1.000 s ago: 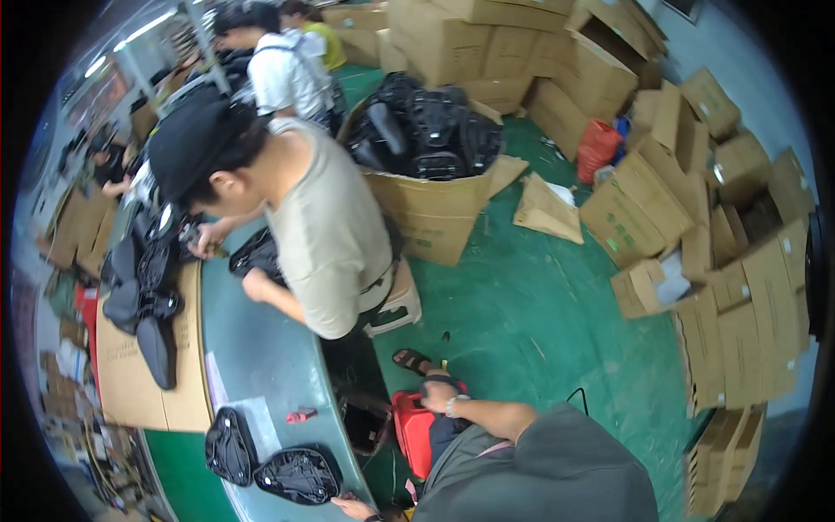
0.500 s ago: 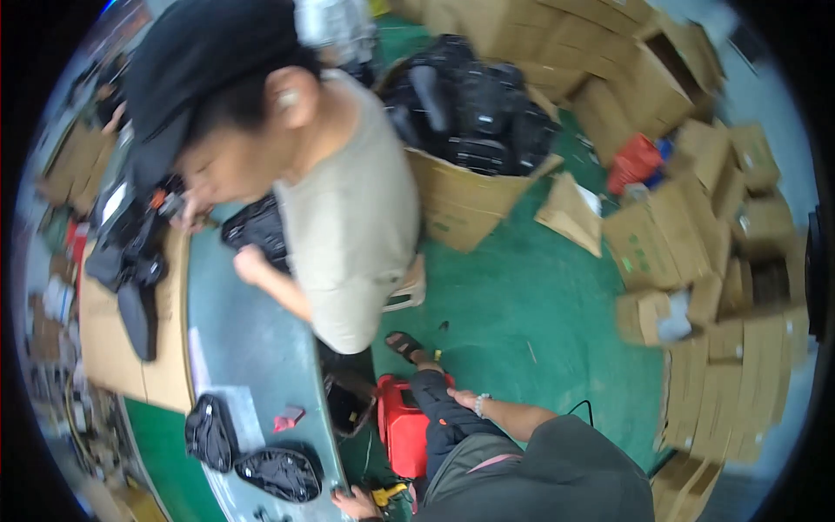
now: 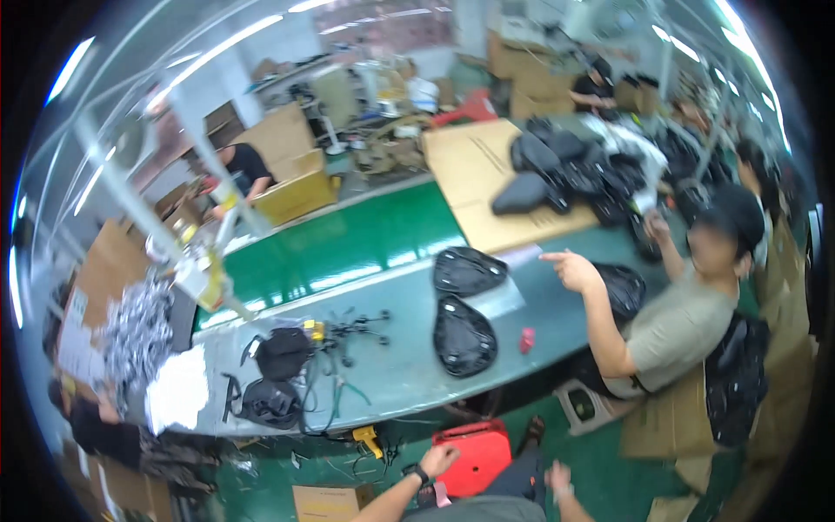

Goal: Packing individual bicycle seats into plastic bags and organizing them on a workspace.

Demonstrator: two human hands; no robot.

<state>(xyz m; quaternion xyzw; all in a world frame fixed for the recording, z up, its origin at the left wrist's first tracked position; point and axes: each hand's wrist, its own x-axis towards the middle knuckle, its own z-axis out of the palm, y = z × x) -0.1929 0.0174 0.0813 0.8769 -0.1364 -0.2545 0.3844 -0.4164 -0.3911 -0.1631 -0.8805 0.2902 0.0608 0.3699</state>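
My left hand (image 3: 439, 459), with a dark band on its wrist, is over the left part of a red stool (image 3: 477, 465); its fingers look curled in and nothing shows in them. Beside my right thigh, my right hand (image 3: 558, 478) is blurred, and I see nothing in it. Two black, rounded saddle-shaped shells (image 3: 464, 337) lie on the grey-blue worktable (image 3: 391, 370) ahead of me. A small pink-red piece (image 3: 527, 339) sits to their right. Hanging below the table's near edge is a yellow pistol-shaped tool (image 3: 367, 439).
To the right, a co-worker (image 3: 674, 317) in a cap stretches a pointing hand over the table. Black padded parts (image 3: 565, 165) pile up on cardboard behind. At the left are pliers (image 3: 341, 396), black pieces (image 3: 271, 403) and a silvery heap (image 3: 139, 335). A cardboard box (image 3: 330, 503) stands on the floor.
My view has swung left and up to the table's length. My left hand has come off the table edge, and my right hand off my thigh. The co-worker now points.
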